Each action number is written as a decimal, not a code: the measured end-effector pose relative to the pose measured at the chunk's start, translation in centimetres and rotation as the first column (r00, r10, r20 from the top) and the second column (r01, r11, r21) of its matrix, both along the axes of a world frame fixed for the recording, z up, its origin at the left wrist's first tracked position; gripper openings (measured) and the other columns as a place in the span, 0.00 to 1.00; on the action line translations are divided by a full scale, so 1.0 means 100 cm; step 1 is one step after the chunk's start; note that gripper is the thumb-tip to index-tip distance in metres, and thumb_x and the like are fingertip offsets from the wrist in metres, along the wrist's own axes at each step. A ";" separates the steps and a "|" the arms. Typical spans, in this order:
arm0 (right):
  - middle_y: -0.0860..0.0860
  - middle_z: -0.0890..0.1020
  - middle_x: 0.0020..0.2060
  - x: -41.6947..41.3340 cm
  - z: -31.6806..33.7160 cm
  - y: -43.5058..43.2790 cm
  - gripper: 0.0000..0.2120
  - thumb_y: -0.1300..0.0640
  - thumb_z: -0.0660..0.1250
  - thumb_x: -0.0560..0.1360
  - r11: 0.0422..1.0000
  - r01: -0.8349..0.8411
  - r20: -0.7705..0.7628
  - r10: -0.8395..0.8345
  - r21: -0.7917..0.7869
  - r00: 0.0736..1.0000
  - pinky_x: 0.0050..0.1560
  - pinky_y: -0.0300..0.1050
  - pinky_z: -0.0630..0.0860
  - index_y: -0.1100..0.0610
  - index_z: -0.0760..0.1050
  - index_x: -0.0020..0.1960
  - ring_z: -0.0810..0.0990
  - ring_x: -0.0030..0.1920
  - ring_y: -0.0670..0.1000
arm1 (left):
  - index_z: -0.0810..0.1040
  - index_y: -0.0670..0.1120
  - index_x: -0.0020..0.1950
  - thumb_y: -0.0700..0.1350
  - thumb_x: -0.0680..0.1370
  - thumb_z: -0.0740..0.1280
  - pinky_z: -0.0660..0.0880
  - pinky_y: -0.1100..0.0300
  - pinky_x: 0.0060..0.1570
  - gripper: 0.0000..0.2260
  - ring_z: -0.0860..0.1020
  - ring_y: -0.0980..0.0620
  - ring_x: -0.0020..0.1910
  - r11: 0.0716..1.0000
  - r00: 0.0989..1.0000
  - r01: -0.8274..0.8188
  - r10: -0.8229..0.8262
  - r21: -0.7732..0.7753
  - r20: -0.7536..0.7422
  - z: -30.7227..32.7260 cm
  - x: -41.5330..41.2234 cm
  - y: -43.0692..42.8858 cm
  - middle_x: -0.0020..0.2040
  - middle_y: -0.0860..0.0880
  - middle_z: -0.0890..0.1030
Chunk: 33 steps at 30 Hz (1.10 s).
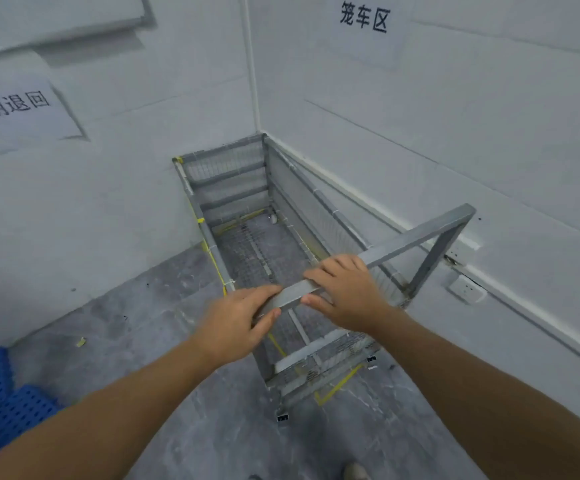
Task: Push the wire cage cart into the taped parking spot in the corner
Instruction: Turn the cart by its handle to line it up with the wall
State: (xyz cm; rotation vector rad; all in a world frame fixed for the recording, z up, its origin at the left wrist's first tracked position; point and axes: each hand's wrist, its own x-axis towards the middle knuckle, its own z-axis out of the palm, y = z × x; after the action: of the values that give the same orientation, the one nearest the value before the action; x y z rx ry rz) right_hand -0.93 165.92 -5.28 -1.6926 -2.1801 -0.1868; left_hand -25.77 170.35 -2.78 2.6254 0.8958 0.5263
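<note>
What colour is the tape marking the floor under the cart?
Yellow tape, clearest in the head view, near the cart's front corner.

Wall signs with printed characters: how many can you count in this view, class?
2. One sign is high on the right wall above the cart; the other sign is on the left wall, cut off by the frame edge. More may lie outside the view.

Both forearms are bare from the bottom edge of the view up to the wrists, with no sleeve, watch, band or glove on either. The left hand (236,320) and the right hand (347,292) wear no rings that can be seen, and the nails are short and plain. Near the bottom edge shows the pale toe of a shoe (356,472), blurred.
</note>
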 end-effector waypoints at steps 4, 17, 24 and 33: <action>0.52 0.78 0.54 -0.023 0.006 -0.008 0.26 0.36 0.54 0.80 0.974 0.227 -0.173 -0.224 -0.004 0.959 0.63 0.55 0.68 0.55 0.78 0.57 0.73 0.59 0.56 | 0.73 0.51 0.68 0.56 0.79 0.61 0.66 0.70 0.47 0.18 0.73 0.62 0.47 0.981 0.993 0.104 -0.093 -0.166 0.076 -0.003 -0.005 0.015 0.56 0.55 0.80; 0.56 0.51 0.81 -0.061 0.018 -0.027 0.36 0.45 0.63 0.80 0.675 0.623 -0.605 -0.702 -0.395 0.376 0.71 0.40 0.50 0.59 0.52 0.80 0.51 0.80 0.54 | 0.76 0.51 0.63 0.45 0.80 0.65 0.72 0.66 0.39 0.12 0.76 0.57 0.44 0.872 0.960 0.180 -0.055 -0.455 0.275 -0.001 0.000 0.015 0.50 0.53 0.76; 0.54 0.73 0.59 -0.073 0.017 -0.009 0.21 0.47 0.65 0.79 0.625 0.658 -0.705 -0.681 -0.421 0.196 0.48 0.42 0.69 0.56 0.65 0.66 0.75 0.58 0.56 | 0.76 0.59 0.62 0.51 0.76 0.64 0.75 0.61 0.42 0.14 0.78 0.56 0.43 0.775 0.954 0.209 -0.026 -0.597 0.300 -0.004 0.001 0.024 0.49 0.60 0.80; 0.53 0.60 0.79 -0.090 0.021 0.022 0.37 0.48 0.60 0.81 0.477 0.743 -0.751 -0.659 -0.469 -0.051 0.68 0.54 0.69 0.51 0.41 0.81 0.69 0.71 0.59 | 0.72 0.55 0.70 0.45 0.80 0.62 0.75 0.57 0.47 0.18 0.79 0.46 0.51 0.698 0.948 0.289 -0.114 -0.656 0.297 -0.008 0.005 0.034 0.56 0.49 0.81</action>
State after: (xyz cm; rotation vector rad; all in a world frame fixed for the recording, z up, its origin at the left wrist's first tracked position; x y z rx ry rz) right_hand -9.91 168.11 -3.13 -2.0022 -0.3056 0.3296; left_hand -25.28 173.73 -3.58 1.8814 0.5573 0.3361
